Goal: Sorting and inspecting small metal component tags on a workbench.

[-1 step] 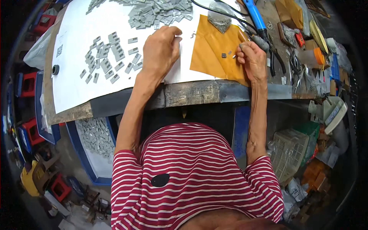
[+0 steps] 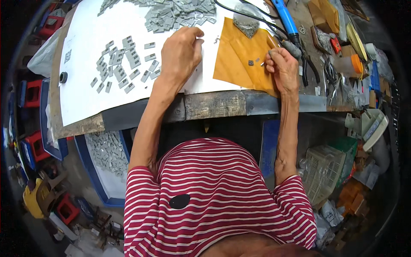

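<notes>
My left hand (image 2: 181, 55) is over the white sheet (image 2: 85, 25), its fingers curled. Whatever it may hold is hidden. Just beyond it is a heap of small grey rectangular pieces (image 2: 171, 15), and to its left are several more grey pieces (image 2: 124, 60), spread in a loose cluster. My right hand (image 2: 283, 70) is above the right edge of an orange-brown paper envelope (image 2: 233, 64), thumb and fingers pinched together. Anything in that pinch is too small to name. Beside its fingertips, a dark square piece (image 2: 251, 63) and tiny bits lie on the envelope.
At the envelope's far edge sits a clear bag of tiny metal parts (image 2: 246, 29). A blue corded tool (image 2: 286, 17) and black-handled pliers (image 2: 311, 68) are at the right. Below the table, a blue tray (image 2: 102, 171) holds more grey pieces. A black ring (image 2: 63, 77) sits far left.
</notes>
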Motion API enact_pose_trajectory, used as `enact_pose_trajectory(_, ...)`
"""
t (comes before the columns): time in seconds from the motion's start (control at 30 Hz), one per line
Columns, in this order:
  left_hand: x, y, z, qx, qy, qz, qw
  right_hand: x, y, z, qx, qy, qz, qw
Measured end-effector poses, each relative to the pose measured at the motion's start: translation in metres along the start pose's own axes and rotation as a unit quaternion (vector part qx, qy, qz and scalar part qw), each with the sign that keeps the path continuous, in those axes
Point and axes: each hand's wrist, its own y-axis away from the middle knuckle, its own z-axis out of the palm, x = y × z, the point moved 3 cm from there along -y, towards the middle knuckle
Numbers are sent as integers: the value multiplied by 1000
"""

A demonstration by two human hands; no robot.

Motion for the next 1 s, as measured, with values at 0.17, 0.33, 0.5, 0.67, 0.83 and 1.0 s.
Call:
enact_pose_trajectory(0.17, -21, -30, 18, 36, -71, 28, 996, 6, 5, -5, 12, 0, -38, 999)
enact_pose_trajectory(0.33, -33, -48, 38, 45, -149, 26, 988, 9, 8, -7, 11, -27, -39, 999)
enact_pose_trajectory(0.5, -35, -53, 50, 47, -203, 3, 978, 10, 6, -9, 3, -52, -40, 998)
enact_pose_trajectory(0.67, -40, -54, 57, 38, -230, -24, 972, 9, 7, -9, 10, -56, -37, 998)
enact_pose_trajectory(0.83, -39, -52, 58, 11, -194, -46, 980, 9, 7, -10, 4, -63, -37, 997)
enact_pose_trajectory(1.0, -42, -47, 59, 47, -187, 5, 981, 11, 6, -11, -8, -69, -41, 997)
